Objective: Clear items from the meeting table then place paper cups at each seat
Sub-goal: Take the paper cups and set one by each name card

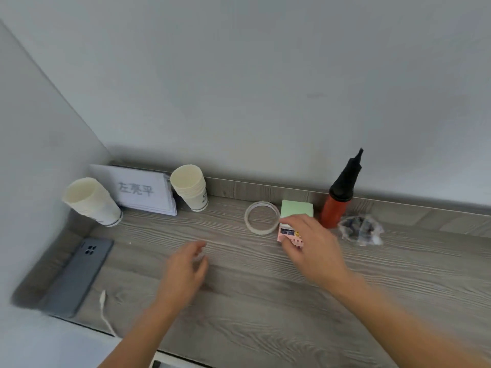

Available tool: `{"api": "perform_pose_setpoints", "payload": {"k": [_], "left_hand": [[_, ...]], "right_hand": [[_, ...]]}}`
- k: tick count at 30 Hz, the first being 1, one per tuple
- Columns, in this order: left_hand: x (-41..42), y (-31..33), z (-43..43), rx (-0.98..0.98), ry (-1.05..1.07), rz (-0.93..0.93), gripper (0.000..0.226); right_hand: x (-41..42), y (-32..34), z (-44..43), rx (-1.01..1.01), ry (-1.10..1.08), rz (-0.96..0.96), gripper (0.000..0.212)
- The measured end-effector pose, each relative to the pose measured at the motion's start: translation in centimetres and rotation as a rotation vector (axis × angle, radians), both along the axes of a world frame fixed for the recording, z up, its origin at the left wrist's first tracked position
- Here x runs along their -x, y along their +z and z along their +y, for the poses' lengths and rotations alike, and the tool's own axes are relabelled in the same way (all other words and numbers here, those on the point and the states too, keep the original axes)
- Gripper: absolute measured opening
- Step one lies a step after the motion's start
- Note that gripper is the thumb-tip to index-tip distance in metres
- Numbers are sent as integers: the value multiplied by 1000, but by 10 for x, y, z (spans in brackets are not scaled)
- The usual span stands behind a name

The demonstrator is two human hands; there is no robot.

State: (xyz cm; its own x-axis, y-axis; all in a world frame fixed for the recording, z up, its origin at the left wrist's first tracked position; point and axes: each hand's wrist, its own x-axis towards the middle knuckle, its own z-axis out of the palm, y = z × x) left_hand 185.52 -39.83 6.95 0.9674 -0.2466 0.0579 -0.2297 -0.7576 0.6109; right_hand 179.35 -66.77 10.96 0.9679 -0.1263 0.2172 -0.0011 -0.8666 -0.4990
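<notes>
Two stacks of paper cups stand on the grey wood shelf (265,301): one stack (91,201) at the far left, tilted, and another stack (190,188) right of a white name card (138,189). My right hand (308,243) grips a block of sticky notes (295,212), green on top and pink at its base, beside a roll of clear tape (261,217). My left hand (186,269) hovers over the bare wood with relaxed fingers and holds nothing.
A red and black hand pump (338,197) stands by the wall, with a crumpled clear plastic bag (360,229) to its right. A grey phone (77,274) lies at the left edge, a white cable end (103,304) beside it. Walls close the left and back.
</notes>
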Motion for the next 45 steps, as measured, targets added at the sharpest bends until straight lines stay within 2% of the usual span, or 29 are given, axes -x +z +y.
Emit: {"api": "perform_pose_setpoints", "payload": {"k": [3,6,11,15,18,26,31,33,35,37,41,45], "left_hand": [[0,-14,51,-164,-11,-36,33],[0,-34,88,-368,-61,-58,52],[5,-50,105,-451,-162,-119,58],[2,-52,105,-441,-178,-91,60],[2,-53,106,-426,-185,-90,60],[2,-47,112,-383,-230,-47,61],[16,-9,87,-1,-350,-45,87],[34,12,68,131,-430,70,95],[54,26,50,228,-519,176,96],[77,33,34,270,-615,223,91],[124,37,15,240,-753,254,90],[171,41,7,138,-1017,124,95]], "right_hand": [[-43,10,52,-47,51,38,38],[-97,14,99,-64,100,82,57],[-168,8,153,-128,56,86,80],[-188,-6,169,-35,-33,104,68],[-183,-10,172,-61,-78,88,64],[-82,26,173,-668,-182,67,57],[2,43,168,-781,-295,46,59],[37,41,165,-813,-348,39,67],[75,36,164,-866,-385,48,80],[114,33,163,-889,-388,83,84],[191,43,154,-945,-393,129,60],[264,43,144,-908,-608,51,26]]}}
